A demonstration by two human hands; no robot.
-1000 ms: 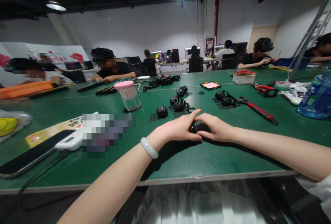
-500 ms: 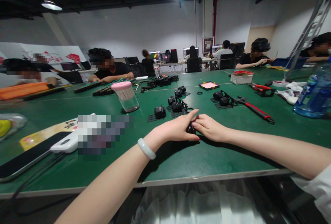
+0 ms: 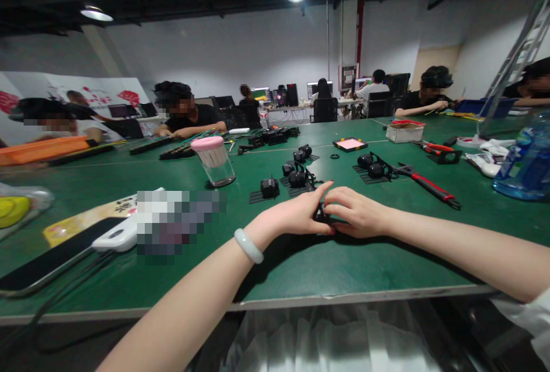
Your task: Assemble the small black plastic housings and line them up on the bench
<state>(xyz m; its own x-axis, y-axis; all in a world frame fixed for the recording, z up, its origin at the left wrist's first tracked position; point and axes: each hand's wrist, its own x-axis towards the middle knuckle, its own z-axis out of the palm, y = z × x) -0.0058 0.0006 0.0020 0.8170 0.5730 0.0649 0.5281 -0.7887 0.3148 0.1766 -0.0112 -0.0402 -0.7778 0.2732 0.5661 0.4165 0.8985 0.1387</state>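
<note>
Black part (image 3: 320, 212): sitting between the two hands, at 5 o'clock from the clustered black assemblies (image 3: 296, 178) on the worktop (image 3: 275, 271).
Left hand (image 3: 294, 211): its fingers are pinching the part from 9 o'clock.
Right hand (image 3: 363, 211): curling in from 3 o'clock; whether its fingers are gripping, I cannot tell.
Slip risk: a loosening left pinch could be letting the part twist.
Knock risk: hands drifting towards 11 o'clock could be bumping the assemblies.

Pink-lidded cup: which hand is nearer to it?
Left. The left hand is right of the cup and closer to the camera; the right hand is farther right, past the left hand.
</note>
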